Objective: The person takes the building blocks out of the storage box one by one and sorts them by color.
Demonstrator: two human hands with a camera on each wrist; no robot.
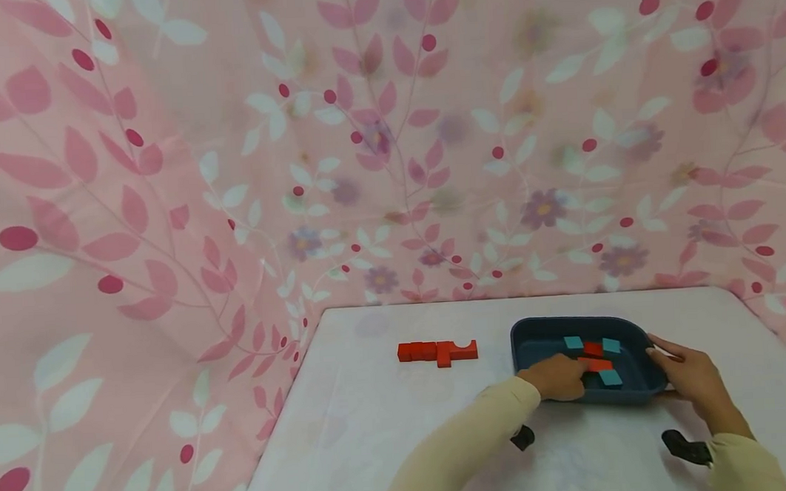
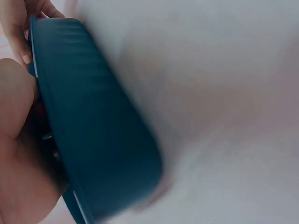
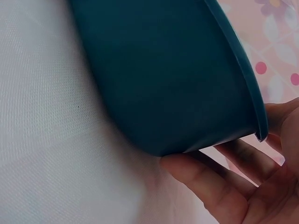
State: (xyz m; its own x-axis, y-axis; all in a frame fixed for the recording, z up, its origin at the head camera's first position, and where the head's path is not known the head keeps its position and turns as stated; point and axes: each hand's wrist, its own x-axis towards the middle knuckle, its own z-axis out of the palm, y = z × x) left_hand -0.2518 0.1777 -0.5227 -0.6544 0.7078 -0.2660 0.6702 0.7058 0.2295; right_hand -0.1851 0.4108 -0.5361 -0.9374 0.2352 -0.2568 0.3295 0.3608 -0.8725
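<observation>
A dark blue tray (image 1: pixel 525 342) with rounded corners stands on the right part of the table. Inside lie light blue blocks (image 1: pixel 610 377) and red blocks (image 1: pixel 593 348). My left hand (image 1: pixel 556 376) reaches over the near rim, its fingertips at a red block (image 1: pixel 599 365); whether they pinch or only touch it is hidden. In the left wrist view that hand's fingers pass behind the tray wall (image 2: pixel 98 126). My right hand (image 1: pixel 696 378) holds the tray's right end, thumb at the rim, other fingers against the outside and below, as the right wrist view shows.
Left of the tray, several red blocks (image 1: pixel 425 351) lie in a row on the white table (image 1: pixel 349 426), one with a round notch. Pink floral cloth (image 1: pixel 389 164) hangs behind the table and at its left. Black wrist mounts (image 1: pixel 685 447) stick out near both wrists.
</observation>
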